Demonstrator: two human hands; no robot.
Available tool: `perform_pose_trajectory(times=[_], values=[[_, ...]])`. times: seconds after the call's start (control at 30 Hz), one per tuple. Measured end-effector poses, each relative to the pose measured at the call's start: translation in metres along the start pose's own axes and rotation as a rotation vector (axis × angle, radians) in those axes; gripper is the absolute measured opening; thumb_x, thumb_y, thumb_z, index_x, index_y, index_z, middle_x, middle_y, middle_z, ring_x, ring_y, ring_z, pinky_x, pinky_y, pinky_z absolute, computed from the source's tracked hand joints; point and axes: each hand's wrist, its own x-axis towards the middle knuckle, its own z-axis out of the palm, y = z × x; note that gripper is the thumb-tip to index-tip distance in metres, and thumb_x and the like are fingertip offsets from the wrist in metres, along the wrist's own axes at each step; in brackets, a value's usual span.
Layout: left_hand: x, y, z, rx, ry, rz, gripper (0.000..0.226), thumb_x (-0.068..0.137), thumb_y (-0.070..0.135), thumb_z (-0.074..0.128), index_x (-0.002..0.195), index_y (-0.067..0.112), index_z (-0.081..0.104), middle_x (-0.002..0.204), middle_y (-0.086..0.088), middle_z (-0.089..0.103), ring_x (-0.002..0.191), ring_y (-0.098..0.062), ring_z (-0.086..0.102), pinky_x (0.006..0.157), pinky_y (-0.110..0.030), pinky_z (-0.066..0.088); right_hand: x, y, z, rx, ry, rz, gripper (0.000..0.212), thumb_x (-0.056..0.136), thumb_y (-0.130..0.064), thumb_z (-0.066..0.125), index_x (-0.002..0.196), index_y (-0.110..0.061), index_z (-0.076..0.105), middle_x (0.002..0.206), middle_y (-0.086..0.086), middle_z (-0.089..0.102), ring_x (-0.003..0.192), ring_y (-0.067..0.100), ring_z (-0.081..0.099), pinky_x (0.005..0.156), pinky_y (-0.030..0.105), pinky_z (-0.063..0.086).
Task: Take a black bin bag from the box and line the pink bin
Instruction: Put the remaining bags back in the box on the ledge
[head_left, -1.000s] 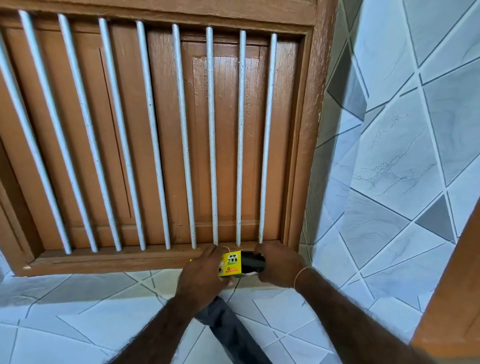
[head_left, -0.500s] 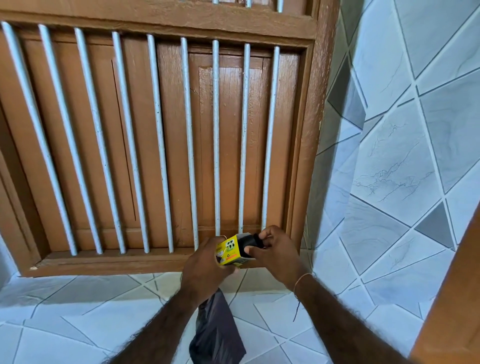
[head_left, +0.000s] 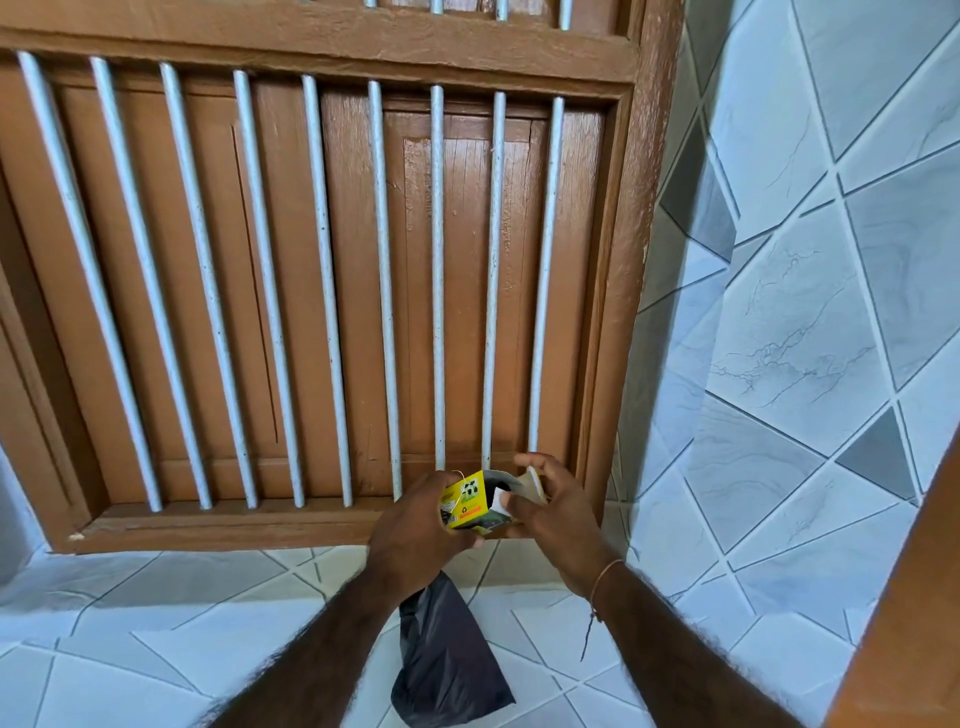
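A small yellow box (head_left: 467, 501) of bin bags is held in front of the window sill by my left hand (head_left: 415, 530), which wraps its left side. A black bin bag (head_left: 447, 660) hangs down below my left hand, pinched under it. My right hand (head_left: 550, 512) is at the box's open right end, fingers on the pale end flaps, where dark bag material shows inside. The pink bin is not in view.
A brown wooden window (head_left: 322, 280) with white vertical bars (head_left: 384, 291) fills the wall ahead, its sill (head_left: 208, 525) just beyond my hands. Grey-white tiled walls (head_left: 810, 322) lie right and below. A brown wooden edge (head_left: 914, 613) stands at the far right.
The box has tilted and its right end flaps now stand open under my right fingers. The black bag hangs lower and more spread below my left hand.
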Motion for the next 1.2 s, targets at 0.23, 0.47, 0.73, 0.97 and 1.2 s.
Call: perform_pose_trajectory(times=[0.23, 0.47, 0.73, 0.97, 1.2], values=[[0.003, 0.003, 0.001, 0.043, -0.002, -0.003, 0.075, 0.061, 0.051, 0.083, 0.125, 0.036, 0.047, 0.115, 0.014, 0.058, 0.096, -0.008, 0.057, 0.077, -0.026, 0.050, 0.003, 0.006, 0.009, -0.339, 0.122, -0.135, 0.045, 0.087, -0.013, 0.068, 0.122, -0.033, 0.048, 0.103, -0.015, 0.057, 0.097, 0.016, 0.062, 0.077, 0.023, 0.059], [0.008, 0.005, -0.004, 0.105, 0.005, 0.013, 0.074, 0.063, 0.051, 0.081, 0.127, 0.035, 0.046, 0.116, 0.013, 0.057, 0.095, -0.008, 0.056, 0.073, -0.024, 0.049, 0.004, 0.013, 0.018, 0.177, 0.300, 0.000, 0.020, 0.089, -0.018, 0.066, 0.109, -0.015, 0.061, 0.101, 0.003, 0.069, 0.093, 0.019, 0.068, 0.075, 0.041, 0.062], [0.006, 0.012, 0.003, 0.138, -0.016, 0.038, 0.071, 0.068, 0.050, 0.078, 0.128, 0.033, 0.046, 0.119, 0.011, 0.056, 0.098, -0.008, 0.055, 0.071, -0.021, 0.042, 0.003, 0.026, 0.022, -0.108, 0.425, -0.188, 0.024, 0.084, -0.008, 0.071, 0.103, -0.020, 0.063, 0.093, -0.004, 0.068, 0.088, 0.016, 0.067, 0.068, 0.017, 0.057], [0.008, 0.010, 0.004, 0.128, -0.028, 0.044, 0.067, 0.070, 0.046, 0.079, 0.128, 0.031, 0.049, 0.122, 0.009, 0.057, 0.101, -0.009, 0.056, 0.070, -0.019, 0.040, -0.006, 0.025, 0.027, -0.167, 0.312, -0.236, 0.028, 0.087, -0.014, 0.068, 0.110, -0.027, 0.058, 0.097, -0.017, 0.063, 0.090, 0.005, 0.064, 0.073, 0.014, 0.056], [0.007, 0.013, 0.003, 0.157, -0.008, 0.050, 0.069, 0.067, 0.051, 0.078, 0.126, 0.034, 0.048, 0.118, 0.012, 0.057, 0.099, -0.008, 0.056, 0.070, -0.019, 0.043, 0.001, 0.031, 0.029, -0.122, 0.397, -0.220, 0.012, 0.091, -0.016, 0.062, 0.101, -0.024, 0.060, 0.096, -0.005, 0.068, 0.091, 0.014, 0.067, 0.072, 0.022, 0.058]])
